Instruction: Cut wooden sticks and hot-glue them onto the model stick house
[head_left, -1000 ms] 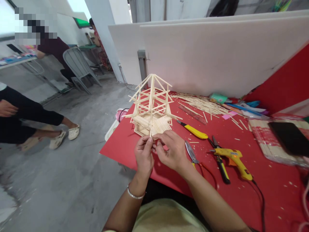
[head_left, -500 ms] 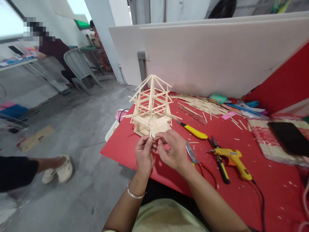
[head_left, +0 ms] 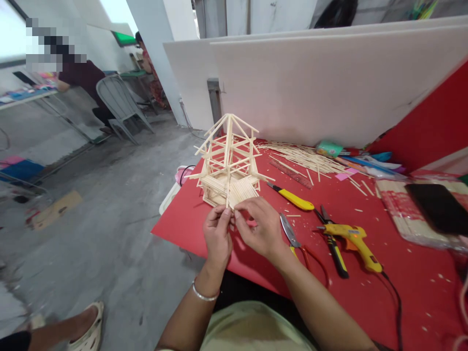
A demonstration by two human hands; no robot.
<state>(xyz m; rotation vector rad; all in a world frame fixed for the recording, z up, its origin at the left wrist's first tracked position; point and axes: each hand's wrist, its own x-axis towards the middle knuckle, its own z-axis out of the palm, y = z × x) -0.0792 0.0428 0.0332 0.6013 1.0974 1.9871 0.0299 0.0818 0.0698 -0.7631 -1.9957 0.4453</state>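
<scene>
A pavilion-like model [head_left: 229, 146] of thin wooden sticks stands upright on the red tabletop, with a pointed open frame above a wider, partly slatted lower roof. My left hand [head_left: 218, 236] pinches the near end of a lower roof rib between thumb and fingers. Beside it, my right hand [head_left: 259, 226] is closed in a pinch at the near edge of the slatted roof panel [head_left: 243, 190]. Whatever lies between the right fingertips is too small or hidden to make out. Both hands' fingertips almost meet at the model's front corner.
Right of the model lie a yellow utility knife [head_left: 292, 197], scissors [head_left: 290, 231], pliers [head_left: 337, 256] and a yellow glue gun [head_left: 351, 236] with its cord. Loose sticks [head_left: 303, 156] spread behind. A phone [head_left: 438, 207] rests on packaged sticks. Another person [head_left: 82, 73] sits far left.
My right hand has shifted slightly left, its thumb and forefinger closing at the panel's edge. The left hand stays on the rib. At lower left, a passerby's leg and shoe have moved down the view.
</scene>
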